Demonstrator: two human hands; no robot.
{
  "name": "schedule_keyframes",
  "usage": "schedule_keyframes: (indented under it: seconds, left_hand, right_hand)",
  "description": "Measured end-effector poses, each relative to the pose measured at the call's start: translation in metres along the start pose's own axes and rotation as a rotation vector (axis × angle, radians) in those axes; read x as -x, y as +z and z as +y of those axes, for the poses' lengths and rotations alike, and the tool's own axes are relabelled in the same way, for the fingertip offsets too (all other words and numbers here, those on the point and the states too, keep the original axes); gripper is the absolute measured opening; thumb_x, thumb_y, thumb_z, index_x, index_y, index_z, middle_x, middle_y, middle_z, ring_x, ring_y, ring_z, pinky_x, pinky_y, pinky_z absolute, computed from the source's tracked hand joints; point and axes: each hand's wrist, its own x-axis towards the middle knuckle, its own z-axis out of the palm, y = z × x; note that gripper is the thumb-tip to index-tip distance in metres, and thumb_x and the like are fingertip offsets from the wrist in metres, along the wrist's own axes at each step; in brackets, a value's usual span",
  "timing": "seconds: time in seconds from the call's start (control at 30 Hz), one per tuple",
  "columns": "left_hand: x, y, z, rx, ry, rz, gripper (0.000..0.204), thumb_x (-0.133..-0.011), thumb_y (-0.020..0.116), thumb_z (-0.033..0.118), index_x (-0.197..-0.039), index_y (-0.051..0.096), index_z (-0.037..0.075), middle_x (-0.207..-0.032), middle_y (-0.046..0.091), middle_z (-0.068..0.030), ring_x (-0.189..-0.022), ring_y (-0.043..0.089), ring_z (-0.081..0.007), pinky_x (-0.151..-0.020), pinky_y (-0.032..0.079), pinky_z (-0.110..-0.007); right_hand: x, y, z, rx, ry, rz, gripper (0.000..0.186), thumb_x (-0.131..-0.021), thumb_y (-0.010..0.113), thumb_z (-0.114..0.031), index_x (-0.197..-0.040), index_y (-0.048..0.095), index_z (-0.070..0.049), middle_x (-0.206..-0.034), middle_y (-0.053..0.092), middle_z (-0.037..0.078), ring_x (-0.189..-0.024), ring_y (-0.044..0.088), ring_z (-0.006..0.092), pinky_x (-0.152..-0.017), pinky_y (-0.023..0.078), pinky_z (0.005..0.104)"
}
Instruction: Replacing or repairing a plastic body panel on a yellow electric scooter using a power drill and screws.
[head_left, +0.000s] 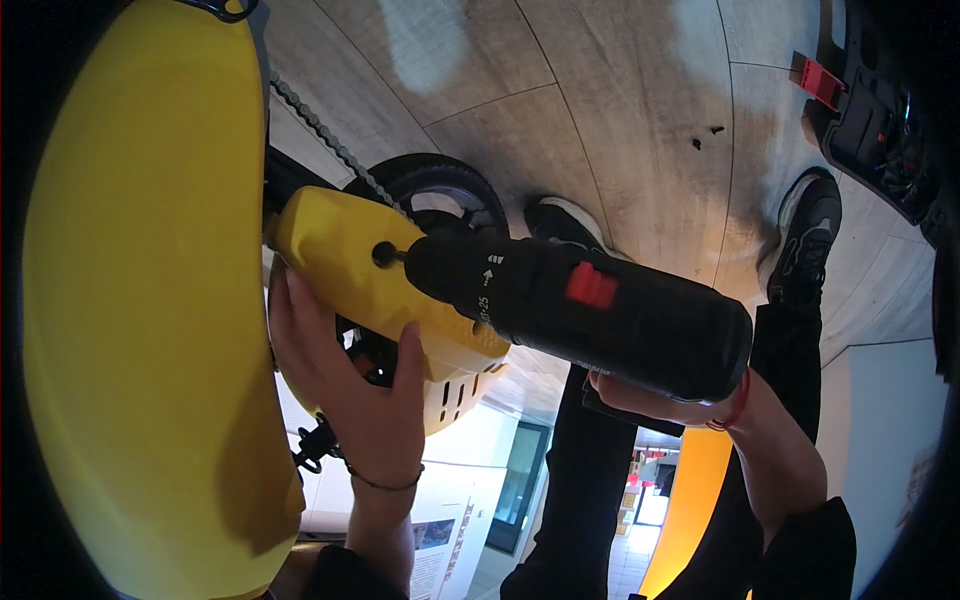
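Observation:
My right hand [660,402] is closed round the handle of a black cordless drill [620,310] with a red switch on top. The drill's thin bit points left at a round dark hole in a yellow plastic cover [350,240]; whether it turns a screw inside cannot be seen. My left hand [360,400] grips this cover from its near side, thumb on the outer face and fingers reaching under its edge. Close by on the left stands a large, smooth yellow body panel [150,300].
Behind the cover run a metal chain [330,135] and a black-tyred wheel [440,180]. An opened black case [880,140] with a red latch lies at the far right on the wood-look floor [620,120]. My shoes [805,235] stand beyond the drill. Two small dark bits lie on the floor.

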Motion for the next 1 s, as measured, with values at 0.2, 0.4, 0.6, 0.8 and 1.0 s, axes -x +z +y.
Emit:
schedule_keyframes:
  seconds: [0.2, 0.4, 0.6, 0.8, 1.0]
  left_hand:
    - [0.012, 0.02, -0.01, 0.174, -0.064, -0.053, 0.078, -0.081, 0.062, 0.015, -0.143, 0.016, 0.003, -0.147, 0.013, -0.0244, -0.135, 0.015, -0.0419, -0.109, 0.018, -0.047]
    - [0.008, 0.022, -0.007, 0.242, -0.099, -0.057, 0.078, -0.083, 0.061, 0.015, -0.144, 0.014, 0.003, -0.147, 0.013, -0.0246, -0.134, 0.017, -0.0427, -0.107, 0.022, -0.048]
    - [0.01, 0.025, -0.001, 0.384, -0.177, -0.01, 0.08, -0.081, 0.062, 0.012, -0.144, 0.014, 0.004, -0.146, 0.012, -0.0217, -0.133, 0.024, -0.0393, -0.102, 0.035, -0.045]
    - [0.014, 0.03, -0.006, 0.64, -0.314, 0.039, 0.086, -0.078, 0.064, 0.004, -0.144, 0.01, 0.004, -0.142, 0.016, -0.0218, -0.129, 0.032, -0.0341, -0.1, 0.037, -0.041]
    - [0.013, 0.034, -0.006, 0.79, -0.353, 0.012, 0.089, -0.077, 0.064, 0.0, -0.144, 0.007, 0.004, -0.139, 0.022, -0.0213, -0.125, 0.038, -0.0328, -0.101, 0.036, -0.041]
  right_hand:
    - [0.002, 0.006, -0.008, -0.003, 0.052, -0.009, 0.022, -0.077, 0.07, -0.02, -0.097, 0.066, -0.012, -0.095, 0.066, 0.005, -0.085, 0.065, 0.0182, -0.074, 0.053, 0.0311]
    - [-0.003, 0.001, -0.01, 0.08, 0.04, -0.025, 0.023, -0.077, 0.069, -0.012, -0.099, 0.065, -0.01, -0.09, 0.066, 0.004, -0.08, 0.064, 0.015, -0.074, 0.053, 0.0292]
    - [0.001, -0.009, -0.009, 0.043, 0.126, -0.089, 0.031, -0.074, 0.073, -0.02, -0.102, 0.064, -0.011, -0.095, 0.065, 0.006, -0.091, 0.062, 0.0186, -0.081, 0.05, 0.0309]
    - [-0.001, -0.012, -0.014, 0.016, 0.271, -0.158, 0.035, -0.072, 0.074, -0.019, -0.105, 0.062, -0.011, -0.1, 0.064, 0.006, -0.094, 0.061, 0.0172, -0.084, 0.05, 0.0314]
    - [-0.002, -0.016, -0.022, 0.06, 0.362, -0.183, 0.041, -0.071, 0.076, -0.018, -0.108, 0.059, -0.011, -0.104, 0.062, 0.006, -0.098, 0.06, 0.0157, -0.086, 0.05, 0.0328]
